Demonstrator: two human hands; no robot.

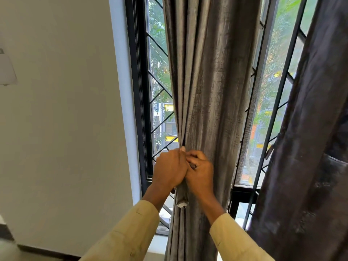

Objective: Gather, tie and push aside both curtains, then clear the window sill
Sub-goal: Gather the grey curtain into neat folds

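A grey curtain (211, 81) hangs gathered into a narrow bunch in front of the window. My left hand (169, 167) and my right hand (200, 172) meet at its left edge, both gripping a grey tie-back strap (181, 196) whose white-tipped end dangles below them. A second, darker curtain (305, 157) hangs at the right, with its own strap end sticking out on its left side. The window sill (159, 243) shows as a pale ledge at the bottom; the curtains hide most of it.
The black window frame (138, 95) and a metal grille (160, 81) with diagonal bars stand behind the curtains. A plain white wall (62, 110) fills the left. A dark grey object (162, 229) lies on the sill beside the gathered curtain.
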